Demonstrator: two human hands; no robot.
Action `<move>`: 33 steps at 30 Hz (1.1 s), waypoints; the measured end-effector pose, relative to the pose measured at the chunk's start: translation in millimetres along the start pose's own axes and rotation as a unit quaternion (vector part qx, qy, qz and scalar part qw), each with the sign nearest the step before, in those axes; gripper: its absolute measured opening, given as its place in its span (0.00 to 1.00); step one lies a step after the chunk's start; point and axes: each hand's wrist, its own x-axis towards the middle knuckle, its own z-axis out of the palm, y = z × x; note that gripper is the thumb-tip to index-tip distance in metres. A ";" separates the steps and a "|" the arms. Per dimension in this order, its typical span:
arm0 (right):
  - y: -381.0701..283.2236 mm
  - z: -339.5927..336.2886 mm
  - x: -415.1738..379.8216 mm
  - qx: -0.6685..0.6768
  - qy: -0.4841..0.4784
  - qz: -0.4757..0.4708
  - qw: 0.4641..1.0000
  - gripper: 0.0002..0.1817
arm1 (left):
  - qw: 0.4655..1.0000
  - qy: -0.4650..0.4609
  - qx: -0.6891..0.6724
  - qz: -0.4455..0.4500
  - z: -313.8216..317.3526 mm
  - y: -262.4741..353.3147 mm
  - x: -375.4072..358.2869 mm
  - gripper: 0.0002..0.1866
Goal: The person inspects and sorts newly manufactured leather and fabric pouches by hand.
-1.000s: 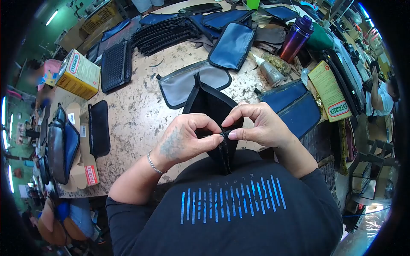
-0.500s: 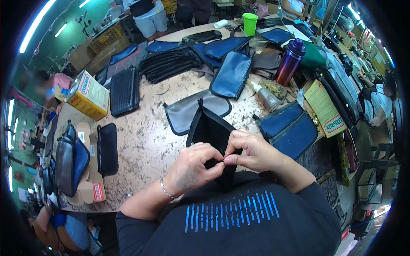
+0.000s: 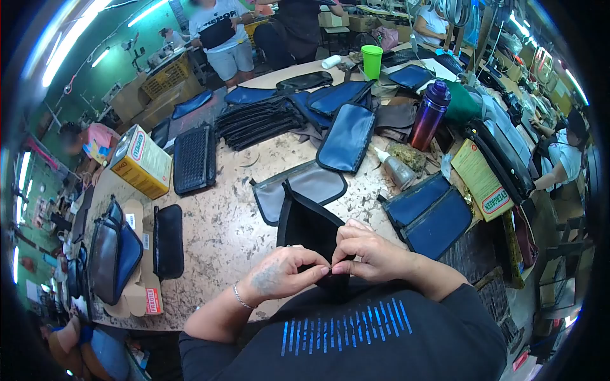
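A black pouch [image 3: 305,223] stands tilted in front of my chest, its two sides spread apart at the top. My left hand [image 3: 289,272] pinches the pouch's near edge between thumb and forefinger. Right beside it, the fingers of my right hand [image 3: 365,251] are closed on the same edge, the fingertips nearly touching. What exactly lies between the fingertips is too small to make out. Just beyond the pouch lies a grey pouch [image 3: 270,198] with a dark border. A blue pouch [image 3: 346,140] rests behind that one. Two joined blue panels [image 3: 438,213] lie to the right of my right hand.
On the left are a yellow tin [image 3: 143,162], a woven black pouch [image 3: 194,159] and a small black pouch [image 3: 169,241]. A stack of black pouches [image 3: 257,120], a green cup [image 3: 372,62], a purple bottle [image 3: 431,117] and a squeeze bottle [image 3: 398,170] stand farther back. Other people are around the room.
The view has tilted up slightly, so the table sits a little lower and farther right. Both hands still pinch the pouch's edge, with the left fingers straighter than before.
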 end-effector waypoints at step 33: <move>76.1 23.6 -14.8 0.086 -0.004 -0.005 0.996 0.05 | 0.889 0.212 0.378 0.146 46.1 -40.4 23.7 0.07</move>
